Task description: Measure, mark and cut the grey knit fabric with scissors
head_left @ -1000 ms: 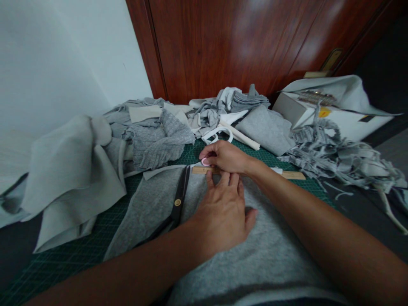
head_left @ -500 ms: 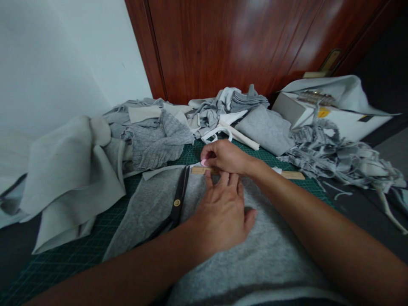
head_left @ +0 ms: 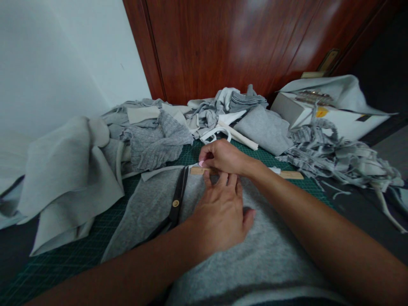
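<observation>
Two points of contact above soft-looking, heathered-grey cloth [head_left: 274,238]

Spread over a green, gridded cutting mat [head_left: 95,240], with a pale strip along the near edge. Looks light, limp and slightly fuzzy; probably rucks or stretches if dragged by one corner, so best taken flat, at two spread points along an edge. Seems neither slippery nor fragile.

Lying on the cloth, to the left: black metal scissors with a brass-coloured pivot [head_left: 175,204], blades pointing away, handles partly hidden. Likely fairly heavy; best gripped by the handles.

Farther out, palm down: bare left hand [head_left: 223,216], fingers apart, tips on a thin, pale-wood ruler [head_left: 196,171], not wrapped around it. Probably stiff, light and apt to skid on fabric, so better pressed from above at spaced points than pinched at one end.

Just beyond: bare right hand [head_left: 219,155], thumb and finger pinched together on a small, rounded pink piece [head_left: 201,163] near the ruler's left end. Material impossible to tell, perhaps brittle; calls for a gentle pinch.

Past that, white loop handles [head_left: 208,132], then heaped grey and cream fabric scraps [head_left: 153,144] before a red-brown wooden door [head_left: 229,51].
</observation>
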